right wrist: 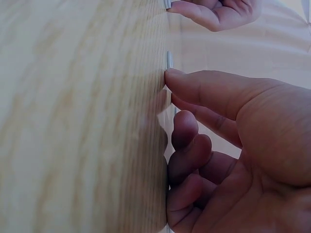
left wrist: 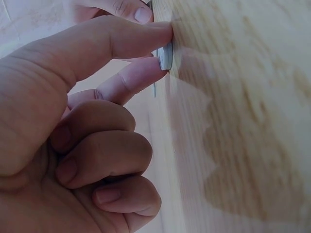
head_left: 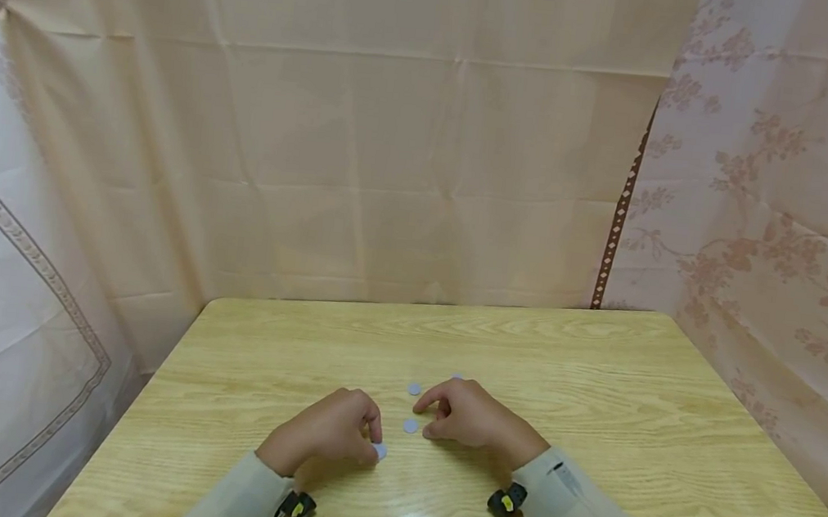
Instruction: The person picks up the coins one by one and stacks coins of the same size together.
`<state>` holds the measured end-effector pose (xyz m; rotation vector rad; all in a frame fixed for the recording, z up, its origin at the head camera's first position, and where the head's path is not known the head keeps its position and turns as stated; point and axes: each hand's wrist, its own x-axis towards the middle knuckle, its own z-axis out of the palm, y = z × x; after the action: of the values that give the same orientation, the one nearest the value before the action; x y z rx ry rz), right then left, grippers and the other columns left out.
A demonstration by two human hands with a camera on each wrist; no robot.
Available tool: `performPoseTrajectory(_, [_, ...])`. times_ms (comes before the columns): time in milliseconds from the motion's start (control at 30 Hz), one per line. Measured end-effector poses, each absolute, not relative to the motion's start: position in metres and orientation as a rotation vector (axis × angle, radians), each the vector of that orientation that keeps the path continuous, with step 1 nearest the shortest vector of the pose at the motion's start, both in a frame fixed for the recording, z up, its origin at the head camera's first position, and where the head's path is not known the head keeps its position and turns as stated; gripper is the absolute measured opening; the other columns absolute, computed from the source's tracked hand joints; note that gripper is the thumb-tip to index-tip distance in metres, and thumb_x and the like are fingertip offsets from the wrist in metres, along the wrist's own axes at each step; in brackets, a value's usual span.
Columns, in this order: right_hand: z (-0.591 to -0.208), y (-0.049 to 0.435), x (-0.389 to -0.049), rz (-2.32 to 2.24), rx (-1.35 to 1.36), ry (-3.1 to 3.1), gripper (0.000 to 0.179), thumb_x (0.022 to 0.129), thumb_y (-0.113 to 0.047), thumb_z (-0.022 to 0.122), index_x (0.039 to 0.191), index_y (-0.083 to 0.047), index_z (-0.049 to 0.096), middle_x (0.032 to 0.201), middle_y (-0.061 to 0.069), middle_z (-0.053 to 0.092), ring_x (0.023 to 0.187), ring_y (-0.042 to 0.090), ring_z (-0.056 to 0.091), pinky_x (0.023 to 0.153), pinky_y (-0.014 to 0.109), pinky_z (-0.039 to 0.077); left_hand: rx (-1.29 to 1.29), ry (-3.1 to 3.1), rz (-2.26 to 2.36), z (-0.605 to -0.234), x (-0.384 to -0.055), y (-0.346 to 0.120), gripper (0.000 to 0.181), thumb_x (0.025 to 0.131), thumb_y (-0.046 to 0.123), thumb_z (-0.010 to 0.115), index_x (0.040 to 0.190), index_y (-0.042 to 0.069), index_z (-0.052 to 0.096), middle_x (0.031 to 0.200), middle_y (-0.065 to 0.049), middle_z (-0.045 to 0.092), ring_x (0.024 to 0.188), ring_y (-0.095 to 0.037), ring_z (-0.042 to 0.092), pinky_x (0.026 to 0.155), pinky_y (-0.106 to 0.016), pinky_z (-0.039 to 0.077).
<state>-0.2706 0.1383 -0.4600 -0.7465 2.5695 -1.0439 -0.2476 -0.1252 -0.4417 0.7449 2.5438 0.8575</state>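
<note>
My left hand (head_left: 337, 426) is low over the table, its thumb and index finger pinching a small round white disc (head_left: 381, 451) at the edge. In the left wrist view the disc (left wrist: 165, 57) looks layered, perhaps two together; its lower edge is at the wood. My right hand (head_left: 470, 414) rests with its fingertips on the table, thumb and index finger apart and nothing between them. Just left of its thumb lies a second flat disc (head_left: 410, 426). Farther back is another disc (head_left: 414, 389), and one more (head_left: 457, 376) is partly hidden behind the right hand.
The discs lie on a light wood-grain table (head_left: 581, 372). A beige cloth (head_left: 409, 143) hangs behind its back edge, and a flowered cloth (head_left: 770, 240) hangs at the right. Each wrist wears a small black device (head_left: 507, 502).
</note>
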Motion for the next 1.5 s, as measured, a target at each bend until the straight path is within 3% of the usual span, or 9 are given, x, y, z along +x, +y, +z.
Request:
performPoseTrajectory(333, [-0.456,0.134,-0.264,-0.955,-0.843,2.585,0.038,0.093,-0.009,0.074,0.131,-0.014,0.072,0.061,-0.008,0.052,0.051,0.004,0.041,0.051,0.02,0.035,0.754,2.551,0.849,-0.443,-0.249,-0.125,0.017,0.078,0.014,0.088,0.078,0.019,0.071,0.073,0.007,0.064,0.057,-0.009,0.047,0.053,-0.026,0.042])
performPoseTrajectory(800, [-0.453,0.131,-0.259,-0.972,-0.872,2.549,0.031,0.094,-0.003,0.07,0.122,-0.014,0.077,0.055,-0.009,0.046,0.045,0.004,0.034,0.046,0.017,0.029,0.751,2.567,0.839,-0.442,-0.247,-0.123,0.019,0.077,0.013,0.088,0.076,0.02,0.071,0.081,0.008,0.065,0.061,-0.01,0.05,0.055,-0.027,0.045])
performPoseTrajectory(1167, [-0.454,0.13,-0.259,-0.96,-0.889,2.578,0.022,0.092,-0.019,0.08,0.113,-0.015,0.081,0.063,-0.008,0.061,0.048,0.003,0.04,0.048,0.018,0.032,0.769,2.577,0.84,-0.445,-0.247,-0.124,0.016,0.078,0.012,0.087,0.077,0.018,0.072,0.077,0.009,0.063,0.053,-0.007,0.046,0.05,-0.025,0.043])
performPoseTrajectory(1500, [-0.45,0.125,-0.256,-0.968,-0.875,2.627,0.014,0.087,-0.017,0.084,0.1,-0.012,0.083,0.072,-0.011,0.069,0.052,0.002,0.044,0.049,0.017,0.034,0.759,2.573,0.847,-0.445,-0.247,-0.124,0.017,0.078,0.012,0.086,0.077,0.019,0.071,0.075,0.007,0.062,0.05,-0.007,0.044,0.048,-0.024,0.041])
